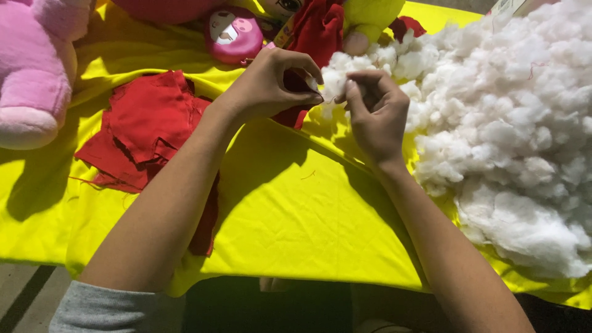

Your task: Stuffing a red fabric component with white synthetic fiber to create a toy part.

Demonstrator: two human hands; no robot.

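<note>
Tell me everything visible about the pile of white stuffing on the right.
The white stuffing is a big, loose heap of fluffy fibre clumps, cotton-like in look, covering the right side of the yellow cloth and running off the right edge of the picture. Its surface is lumpy and uneven, brightly lit. A few thin red threads lie on it. At its left edge the right hand pinches a tuft, close to the left hand, which holds a small red fabric piece.

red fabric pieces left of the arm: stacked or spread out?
Stacked, loosely: the red fabric pieces overlap in an untidy pile on the yellow cloth.
</note>
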